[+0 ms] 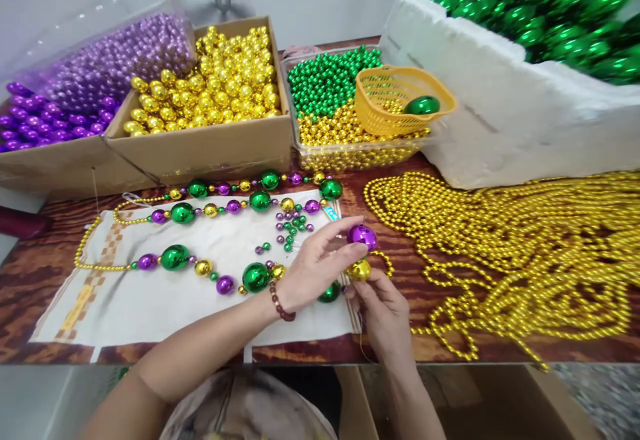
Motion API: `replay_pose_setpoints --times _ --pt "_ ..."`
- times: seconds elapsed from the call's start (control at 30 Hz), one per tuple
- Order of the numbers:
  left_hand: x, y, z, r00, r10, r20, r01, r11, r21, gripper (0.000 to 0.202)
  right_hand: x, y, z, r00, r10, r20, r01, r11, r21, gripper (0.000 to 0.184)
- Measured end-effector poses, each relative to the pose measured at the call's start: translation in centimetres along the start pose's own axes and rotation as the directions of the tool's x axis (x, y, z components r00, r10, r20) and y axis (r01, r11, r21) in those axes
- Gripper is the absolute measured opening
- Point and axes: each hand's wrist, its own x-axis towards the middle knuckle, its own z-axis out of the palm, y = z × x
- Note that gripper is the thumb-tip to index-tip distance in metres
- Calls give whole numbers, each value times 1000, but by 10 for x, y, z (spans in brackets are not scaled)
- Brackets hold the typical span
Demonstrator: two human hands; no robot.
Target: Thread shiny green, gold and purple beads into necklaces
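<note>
My left hand [316, 261], with a dark beaded bracelet [280, 303] on its wrist, pinches a shiny purple bead [365, 233] between thumb and fingers. Just below it, a gold bead [359, 269] sits at the fingertips of my right hand [385, 307], which are closed at its underside. A thin thread [362, 340] hangs down beside my right hand. Under and left of my hands, a bead necklace in purple, green and gold lies on a white cloth [150, 313]; a large green bead [256, 277] belongs to it. My left hand hides part of this strand.
Small loose beads [293, 230] lie on the cloth. Strands of gold beads [525, 260] cover the table's right side. Behind stand a cardboard box [210, 140] of gold beads, a plastic tub [350, 159], a yellow basket [370, 103] and a foam box [450, 107] of green beads.
</note>
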Motion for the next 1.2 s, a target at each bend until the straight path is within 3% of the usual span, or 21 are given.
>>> replay_pose_setpoints --times 0.07,0.13,0.17,0.23,0.3,0.37,0.43,0.5,0.63,0.73,0.8,0.9,0.97,1.0,1.03,1.1,1.2 --pt "21 15 -11 994 106 -4 -103 980 173 29 2 4 -4 1000 -6 -19 7 1000 22 22" --pt "62 36 -23 959 282 -30 -248 885 395 23 3 6 -8 999 -25 -38 26 1000 10 22" --pt "88 47 -28 925 379 -16 -312 785 536 21 4 7 -9 998 -43 -42 42 999 -9 22" --pt "145 67 -35 888 450 96 -332 481 812 24 3 7 -11 996 -82 -38 79 995 -56 22" --pt "197 80 -38 931 327 163 -209 111 972 32 2 7 -10 994 -108 -22 105 990 -94 21" --pt "235 85 -35 972 154 178 -143 -212 967 39 1 7 -9 993 -122 -7 120 986 -119 21" --pt "256 82 -31 986 40 164 -138 -367 920 43 -1 6 -7 989 -149 8 148 979 -143 23" --pt "265 75 -28 989 -2 149 -137 -397 908 43 -2 5 -6 983 -183 22 184 970 -160 25" --pt "272 67 -28 992 -28 125 -126 -394 911 43 -2 4 -5 985 -169 23 170 972 -159 24" --pt "275 71 -29 988 62 145 -123 -275 954 38 0 4 -3 989 -145 13 145 978 -147 22" --pt "266 77 -28 961 215 173 -165 -55 985 33 1 3 -2 990 -141 16 142 980 -137 21" --pt "223 83 -25 926 353 136 -304 480 823 19 1 1 -2 990 -139 24 141 982 -127 22" --pt "178 79 -26 970 224 92 -240 838 489 13 1 -1 -3 990 -141 27 143 982 -125 22" --pt "154 75 -28 991 100 86 -121 949 293 14 0 -2 -4 989 -145 29 148 981 -126 23" --pt "131 69 -30 993 -39 110 26 992 121 16 -1 -4 -5 988 -153 31 155 979 -130 23" --pt "92 57 -35 976 -187 112 201 971 -129 18 -3 -8 -7 985 -170 40 174 975 -142 22" --pt "57 44 -41 968 -235 94 252 912 -322 19 -7 -14 -8 981 -181 72 191 969 -155 20"
